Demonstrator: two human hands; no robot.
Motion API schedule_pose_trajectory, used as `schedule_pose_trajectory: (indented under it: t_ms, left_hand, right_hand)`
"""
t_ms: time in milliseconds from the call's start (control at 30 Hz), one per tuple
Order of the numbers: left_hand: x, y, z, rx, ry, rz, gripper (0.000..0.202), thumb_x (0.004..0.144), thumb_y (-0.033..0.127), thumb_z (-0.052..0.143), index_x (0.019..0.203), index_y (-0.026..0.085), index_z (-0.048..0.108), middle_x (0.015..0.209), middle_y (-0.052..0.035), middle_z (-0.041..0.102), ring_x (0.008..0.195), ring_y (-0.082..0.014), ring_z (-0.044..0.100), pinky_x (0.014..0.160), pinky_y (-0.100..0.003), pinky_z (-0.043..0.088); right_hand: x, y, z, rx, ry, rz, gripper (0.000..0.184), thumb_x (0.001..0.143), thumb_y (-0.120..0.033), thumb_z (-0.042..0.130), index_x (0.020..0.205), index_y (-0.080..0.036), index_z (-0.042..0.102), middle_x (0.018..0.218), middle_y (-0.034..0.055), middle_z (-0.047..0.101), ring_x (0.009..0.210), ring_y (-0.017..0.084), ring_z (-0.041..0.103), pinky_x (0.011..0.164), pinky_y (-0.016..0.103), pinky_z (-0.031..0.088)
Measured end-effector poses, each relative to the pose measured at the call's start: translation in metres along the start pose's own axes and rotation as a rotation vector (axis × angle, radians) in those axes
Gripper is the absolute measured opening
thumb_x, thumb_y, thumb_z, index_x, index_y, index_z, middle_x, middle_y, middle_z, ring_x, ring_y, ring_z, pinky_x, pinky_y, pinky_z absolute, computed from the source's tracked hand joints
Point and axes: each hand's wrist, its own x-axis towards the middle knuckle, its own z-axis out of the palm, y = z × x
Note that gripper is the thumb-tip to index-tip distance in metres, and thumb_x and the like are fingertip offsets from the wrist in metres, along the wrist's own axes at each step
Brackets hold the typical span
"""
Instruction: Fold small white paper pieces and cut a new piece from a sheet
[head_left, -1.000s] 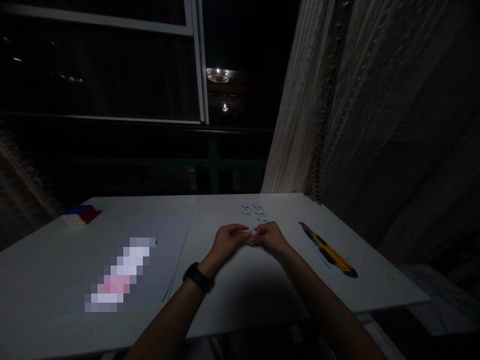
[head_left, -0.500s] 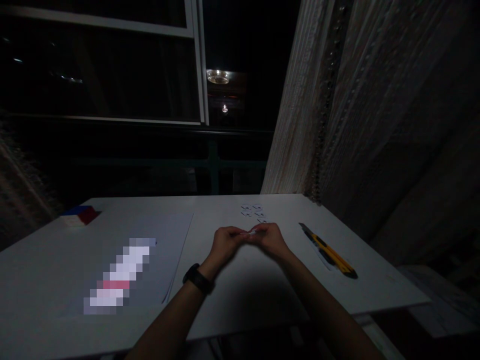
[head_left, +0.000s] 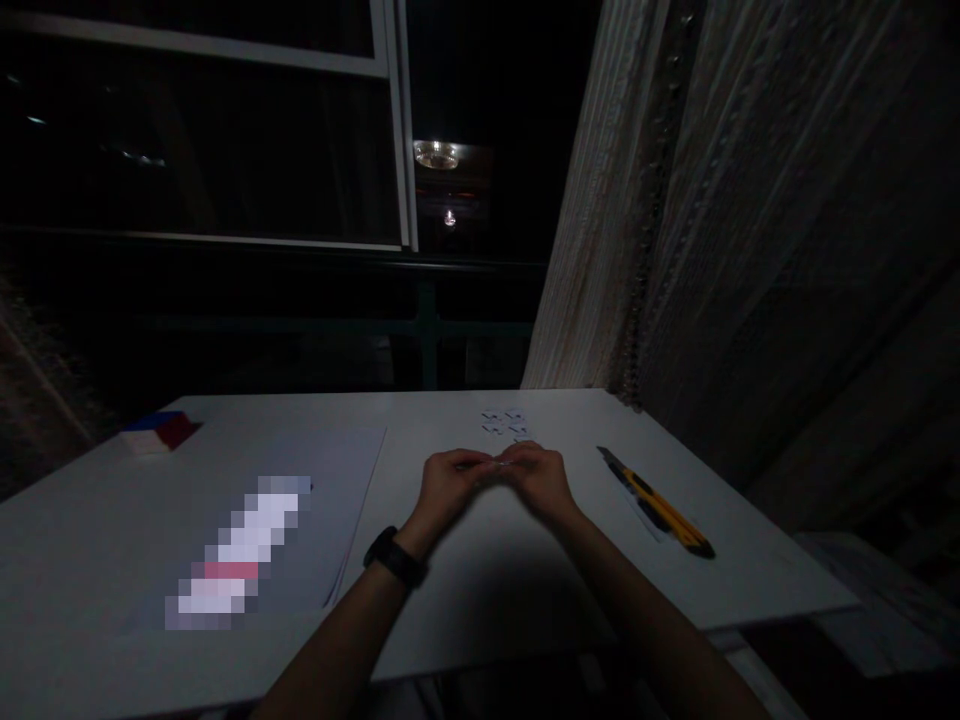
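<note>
My left hand (head_left: 454, 480) and my right hand (head_left: 538, 475) meet fingertip to fingertip above the white table (head_left: 480, 570). Between their pinched fingers is a small, pale, thin piece (head_left: 504, 463), mostly covered and too small to name. Just beyond the fingers lie several small white pieces with dark marks (head_left: 506, 421), set in rows; my right hand partly covers the nearest one. A black watch (head_left: 395, 557) is on my left wrist. To the right of my right hand lies a yellow and black utility knife (head_left: 660, 508), its blade end pointing away from me.
Sheets of paper (head_left: 349, 490) lie on the left, with a blurred-out phone-like shape (head_left: 247, 535) on them. A red, white and blue cube (head_left: 159, 431) sits at the far left. Behind the table are a dark window (head_left: 202, 140) and a curtain (head_left: 577, 230). The light is dim.
Both hands have shifted very slightly, and the pale piece between the fingers shows less than before. My right hand covers more of the nearest marked piece.
</note>
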Motion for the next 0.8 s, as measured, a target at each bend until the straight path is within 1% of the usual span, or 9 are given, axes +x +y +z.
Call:
schedule_pose_trajectory:
  t_ms: [100, 200, 267, 300, 433, 533, 667, 733, 800]
  left_hand:
    - [0.001, 0.0, -0.002, -0.166, -0.019, -0.068, 0.041, 0.064, 0.047, 0.066, 0.088, 0.013, 0.067, 0.08, -0.0079, 0.067, 0.068, -0.0163, 0.062, 0.056, -0.023, 0.045]
    - [0.002, -0.002, -0.004, -0.353, -0.1, -0.304, 0.054, 0.07, 0.061, 0.052, 0.086, 0.01, 0.062, 0.078, -0.0103, 0.065, 0.065, -0.017, 0.063, 0.05, -0.023, 0.046]
    - [0.001, -0.001, -0.006, -0.458, -0.174, -0.451, 0.054, 0.069, 0.062, 0.053, 0.085, 0.011, 0.059, 0.076, -0.0091, 0.063, 0.064, -0.0174, 0.063, 0.053, -0.025, 0.048]
    - [0.001, -0.001, -0.007, -0.504, -0.201, -0.478, 0.051, 0.068, 0.059, 0.056, 0.086, 0.012, 0.059, 0.075, -0.0075, 0.061, 0.064, -0.0166, 0.062, 0.055, -0.026, 0.049]
    - [-0.003, 0.004, -0.01, -0.606, -0.261, -0.378, 0.033, 0.067, 0.041, 0.068, 0.082, 0.012, 0.061, 0.073, -0.0026, 0.057, 0.062, -0.011, 0.058, 0.064, -0.026, 0.049]
    - [-0.005, 0.005, -0.011, -0.614, -0.275, -0.355, 0.03, 0.067, 0.037, 0.068, 0.079, 0.01, 0.062, 0.073, -0.0039, 0.058, 0.064, -0.0106, 0.057, 0.068, -0.027, 0.049]
    - [-0.002, 0.0, -0.009, -0.592, -0.225, -0.392, 0.028, 0.064, 0.035, 0.071, 0.069, 0.01, 0.06, 0.065, -0.002, 0.055, 0.061, -0.0105, 0.055, 0.065, -0.026, 0.049]
    - [-0.001, -0.003, -0.008, -0.595, -0.187, -0.39, 0.028, 0.062, 0.034, 0.072, 0.063, 0.01, 0.058, 0.061, -0.0002, 0.052, 0.06, -0.0106, 0.055, 0.066, -0.028, 0.049]
    - [0.0, -0.007, -0.007, -0.579, -0.164, -0.381, 0.028, 0.061, 0.034, 0.073, 0.064, 0.01, 0.059, 0.063, -0.0015, 0.054, 0.06, -0.0111, 0.055, 0.066, -0.029, 0.05]
  right_hand:
    - [-0.002, 0.001, -0.001, -0.101, 0.057, -0.204, 0.012, 0.07, -0.017, 0.06, 0.068, -0.023, 0.07, 0.075, 0.0043, 0.069, 0.082, 0.02, 0.06, 0.077, 0.036, 0.047]
    - [-0.005, -0.003, -0.001, -0.224, 0.036, -0.442, 0.021, 0.074, -0.011, 0.054, 0.074, -0.025, 0.07, 0.083, 0.0027, 0.071, 0.101, 0.023, 0.054, 0.088, 0.043, 0.041]
    - [-0.007, -0.006, 0.0, -0.307, 0.027, -0.521, 0.021, 0.074, -0.012, 0.054, 0.073, -0.025, 0.07, 0.094, 0.0014, 0.07, 0.11, 0.024, 0.048, 0.092, 0.047, 0.036]
    - [-0.008, -0.008, 0.001, -0.34, 0.025, -0.541, 0.02, 0.075, -0.013, 0.055, 0.073, -0.026, 0.07, 0.098, 0.0008, 0.069, 0.112, 0.025, 0.046, 0.092, 0.048, 0.036]
    - [-0.01, -0.01, 0.004, -0.381, 0.015, -0.603, 0.021, 0.076, -0.013, 0.054, 0.073, -0.026, 0.07, 0.103, 0.0002, 0.067, 0.116, 0.025, 0.043, 0.091, 0.047, 0.035]
    - [-0.01, -0.01, 0.004, -0.394, 0.025, -0.577, 0.021, 0.077, -0.013, 0.054, 0.073, -0.026, 0.07, 0.11, 0.0016, 0.064, 0.117, 0.025, 0.041, 0.092, 0.047, 0.035]
    - [-0.009, -0.009, 0.004, -0.414, -0.002, -0.561, 0.02, 0.075, -0.013, 0.057, 0.074, -0.026, 0.071, 0.12, 0.0021, 0.058, 0.118, 0.025, 0.039, 0.092, 0.047, 0.035]
    - [-0.009, -0.008, 0.004, -0.403, -0.021, -0.572, 0.022, 0.073, -0.01, 0.056, 0.075, -0.026, 0.071, 0.12, 0.0017, 0.057, 0.118, 0.025, 0.039, 0.092, 0.046, 0.036]
    - [-0.009, -0.007, 0.004, -0.398, -0.039, -0.566, 0.028, 0.072, -0.006, 0.055, 0.082, -0.027, 0.071, 0.121, 0.0015, 0.056, 0.117, 0.024, 0.039, 0.092, 0.046, 0.036]
